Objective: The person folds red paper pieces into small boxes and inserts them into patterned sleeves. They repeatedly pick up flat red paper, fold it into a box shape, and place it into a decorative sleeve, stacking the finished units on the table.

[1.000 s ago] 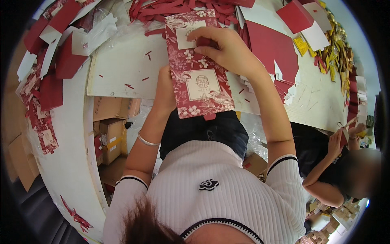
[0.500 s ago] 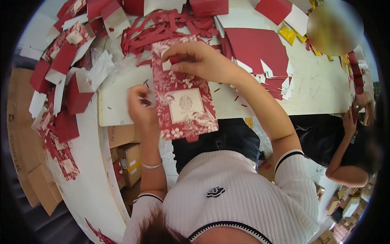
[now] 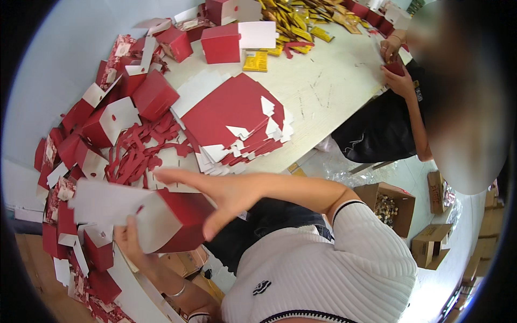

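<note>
A folded box (image 3: 186,218), red outside and white inside, is tilted in front of me with its mouth open and a white lid flap (image 3: 105,202) out to the left. My left hand (image 3: 130,242) grips it at the lower edge of the opening, fingers bent against the card. Over the right side of the box my right hand (image 3: 226,196) is spread wide. Its fingers reach along the upper edge and its thumb points down beside the red wall; whether they touch cannot be made out.
Loose red strips (image 3: 134,153) lie behind the box. A stack of flat red card blanks (image 3: 231,110) rests on the table (image 3: 323,81). Finished-looking red boxes (image 3: 156,97) crowd the left. Yellow packets (image 3: 256,60) are heaped at the back; a co-worker's hands (image 3: 397,78) hold something red.
My view has turned to the right. The patterned card face is out of sight, and the box now appears with its white inside and flap showing. My right hand has spread its fingers.
</note>
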Demonstrator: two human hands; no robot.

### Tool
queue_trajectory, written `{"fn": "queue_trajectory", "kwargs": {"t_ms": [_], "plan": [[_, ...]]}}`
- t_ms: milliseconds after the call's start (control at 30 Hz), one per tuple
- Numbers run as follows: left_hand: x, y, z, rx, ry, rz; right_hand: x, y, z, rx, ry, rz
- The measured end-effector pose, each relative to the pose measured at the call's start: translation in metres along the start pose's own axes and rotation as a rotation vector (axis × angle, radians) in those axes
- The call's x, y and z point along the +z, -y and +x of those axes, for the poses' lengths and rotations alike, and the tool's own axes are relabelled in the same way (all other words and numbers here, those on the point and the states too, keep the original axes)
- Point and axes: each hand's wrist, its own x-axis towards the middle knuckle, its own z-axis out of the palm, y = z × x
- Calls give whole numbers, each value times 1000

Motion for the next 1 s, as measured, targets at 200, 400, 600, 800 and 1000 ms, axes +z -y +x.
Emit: {"fn": "queue_trajectory", "kwargs": {"t_ms": [200,400,600,800,1000], "plan": [[70,2,-8,-137,457,-108,-56,31,-72,454,-537,97],[70,29,-14,-62,464,5,-185,3,-122,631,-1062,-413],[137,34,-3,555,423,617,-138,-36,-32,-30,-585,-1308],[169,82,7,619,474,784,-145,-97,6,249,-458,-1386],[184,71,10,551,405,699,-159,-89,24,142,-531,-1465]]}}
